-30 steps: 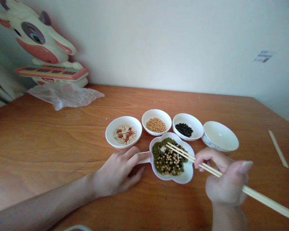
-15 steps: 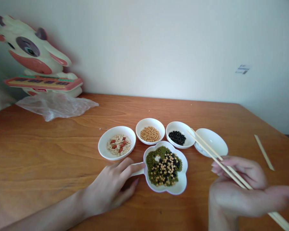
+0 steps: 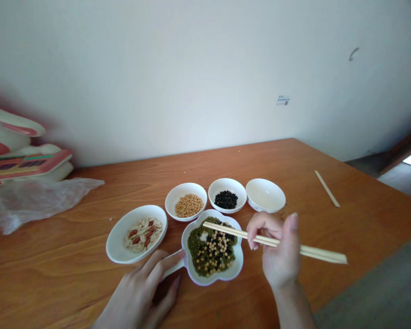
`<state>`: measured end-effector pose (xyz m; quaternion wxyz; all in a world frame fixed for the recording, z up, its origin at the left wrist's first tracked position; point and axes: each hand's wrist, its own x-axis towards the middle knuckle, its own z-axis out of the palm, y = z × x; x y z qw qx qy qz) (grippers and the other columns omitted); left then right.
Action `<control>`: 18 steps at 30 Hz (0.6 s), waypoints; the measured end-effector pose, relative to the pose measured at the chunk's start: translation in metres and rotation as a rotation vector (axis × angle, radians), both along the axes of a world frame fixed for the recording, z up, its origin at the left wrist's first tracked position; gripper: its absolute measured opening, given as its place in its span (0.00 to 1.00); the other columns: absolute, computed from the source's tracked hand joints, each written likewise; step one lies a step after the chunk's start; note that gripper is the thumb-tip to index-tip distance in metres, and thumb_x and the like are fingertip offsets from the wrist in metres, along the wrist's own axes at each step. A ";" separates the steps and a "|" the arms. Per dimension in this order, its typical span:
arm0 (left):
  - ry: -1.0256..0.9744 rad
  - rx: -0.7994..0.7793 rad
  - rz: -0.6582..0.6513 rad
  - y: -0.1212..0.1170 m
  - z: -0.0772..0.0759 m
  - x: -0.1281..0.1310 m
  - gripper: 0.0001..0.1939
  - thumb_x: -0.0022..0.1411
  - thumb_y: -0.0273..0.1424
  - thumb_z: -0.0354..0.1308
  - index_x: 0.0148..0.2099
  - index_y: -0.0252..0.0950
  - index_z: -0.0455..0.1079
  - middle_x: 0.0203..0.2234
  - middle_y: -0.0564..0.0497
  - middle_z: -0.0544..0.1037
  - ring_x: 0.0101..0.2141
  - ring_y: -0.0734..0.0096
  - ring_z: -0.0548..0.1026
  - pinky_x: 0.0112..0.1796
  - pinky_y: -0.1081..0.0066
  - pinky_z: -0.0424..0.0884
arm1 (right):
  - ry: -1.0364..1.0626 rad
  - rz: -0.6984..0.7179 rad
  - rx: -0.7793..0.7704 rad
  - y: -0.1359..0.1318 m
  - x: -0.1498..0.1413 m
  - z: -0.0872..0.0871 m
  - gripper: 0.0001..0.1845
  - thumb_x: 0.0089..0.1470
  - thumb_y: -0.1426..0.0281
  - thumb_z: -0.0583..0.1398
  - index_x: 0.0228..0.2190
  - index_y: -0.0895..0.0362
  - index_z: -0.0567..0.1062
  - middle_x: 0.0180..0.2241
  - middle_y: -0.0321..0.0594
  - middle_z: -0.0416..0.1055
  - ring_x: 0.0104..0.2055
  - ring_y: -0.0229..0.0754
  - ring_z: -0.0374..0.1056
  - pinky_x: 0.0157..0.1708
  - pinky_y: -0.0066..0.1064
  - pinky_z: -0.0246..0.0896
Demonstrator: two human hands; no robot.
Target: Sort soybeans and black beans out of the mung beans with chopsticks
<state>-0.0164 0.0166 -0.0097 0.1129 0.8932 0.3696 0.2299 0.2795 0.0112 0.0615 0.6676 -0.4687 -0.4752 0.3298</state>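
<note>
My left hand (image 3: 147,288) grips the handle of a white flower-shaped dish (image 3: 239,262), which holds mixed green, black and yellow beans. My right hand (image 3: 277,246) is closed around a pair of wooden chopsticks (image 3: 320,253), their tips close together over the beans in the dish; I see nothing between them. Behind the dish stand a bowl of yellow soybeans (image 3: 188,205), a bowl of black beans (image 3: 226,199) and a bare white bowl (image 3: 266,195). Left of the dish is a white bowl (image 3: 114,244) with pale seeds and a few red peanuts.
A paper chopstick sleeve or flat strip (image 3: 327,188) lies on the wooden table (image 3: 363,214) at the right. At the left are a crumpled clear plastic bag (image 3: 37,198) and a cow-shaped toy keyboard (image 3: 27,157). A white wall with a label (image 3: 282,100) rises behind.
The view has turned to the right. My right hand has swung the chopsticks from beside the right-hand bowls to above the flower-shaped dish. My left hand stays on the handle.
</note>
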 end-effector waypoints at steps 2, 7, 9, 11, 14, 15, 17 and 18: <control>0.004 0.044 0.003 0.002 -0.001 -0.001 0.24 0.76 0.31 0.56 0.70 0.47 0.63 0.50 0.49 0.82 0.47 0.65 0.86 0.49 0.69 0.84 | -0.017 0.106 -0.060 0.001 -0.001 -0.006 0.47 0.70 0.38 0.37 0.18 0.55 0.71 0.16 0.37 0.61 0.19 0.37 0.59 0.21 0.32 0.50; 0.018 0.136 -0.003 0.005 -0.003 -0.003 0.22 0.76 0.37 0.58 0.68 0.45 0.66 0.51 0.49 0.83 0.48 0.64 0.86 0.48 0.72 0.84 | -0.114 0.255 -0.087 0.006 -0.006 -0.018 0.45 0.73 0.42 0.37 0.21 0.56 0.71 0.18 0.34 0.60 0.21 0.35 0.59 0.24 0.31 0.49; 0.017 0.156 -0.007 0.005 -0.004 -0.004 0.21 0.77 0.37 0.57 0.68 0.44 0.67 0.50 0.48 0.84 0.47 0.65 0.87 0.47 0.73 0.84 | -0.161 0.268 -0.065 0.008 -0.009 -0.018 0.44 0.74 0.44 0.37 0.21 0.56 0.71 0.18 0.34 0.60 0.22 0.34 0.59 0.26 0.30 0.50; 0.018 0.168 -0.013 0.005 -0.004 -0.005 0.20 0.77 0.38 0.56 0.68 0.43 0.67 0.50 0.48 0.84 0.46 0.66 0.87 0.47 0.74 0.84 | -0.190 0.271 -0.049 0.009 -0.009 -0.017 0.43 0.75 0.44 0.38 0.21 0.56 0.71 0.19 0.34 0.62 0.22 0.34 0.59 0.27 0.30 0.51; 0.024 0.170 -0.008 0.005 -0.003 -0.005 0.20 0.77 0.39 0.56 0.67 0.42 0.67 0.49 0.47 0.84 0.46 0.65 0.87 0.46 0.74 0.84 | -0.196 0.271 -0.033 0.008 -0.005 -0.015 0.42 0.74 0.44 0.38 0.22 0.56 0.71 0.21 0.34 0.65 0.24 0.34 0.60 0.27 0.30 0.52; 0.024 0.167 -0.008 0.005 -0.003 -0.006 0.20 0.77 0.39 0.56 0.67 0.42 0.67 0.49 0.47 0.84 0.46 0.65 0.87 0.46 0.74 0.84 | -0.197 0.268 -0.029 0.007 -0.003 -0.015 0.42 0.74 0.43 0.38 0.23 0.56 0.71 0.21 0.34 0.65 0.24 0.34 0.61 0.27 0.30 0.52; 0.017 0.161 -0.019 0.006 -0.002 -0.005 0.20 0.77 0.38 0.57 0.67 0.43 0.68 0.49 0.47 0.84 0.46 0.65 0.87 0.46 0.73 0.84 | -0.207 0.264 -0.031 0.006 0.001 -0.014 0.42 0.74 0.43 0.38 0.23 0.56 0.71 0.21 0.34 0.65 0.25 0.35 0.61 0.27 0.30 0.52; 0.012 0.158 -0.026 0.007 -0.002 -0.005 0.20 0.77 0.38 0.57 0.67 0.43 0.68 0.49 0.47 0.84 0.46 0.65 0.87 0.46 0.73 0.84 | -0.215 0.262 -0.031 0.006 0.002 -0.013 0.42 0.74 0.43 0.38 0.24 0.56 0.71 0.21 0.34 0.64 0.25 0.35 0.61 0.27 0.30 0.52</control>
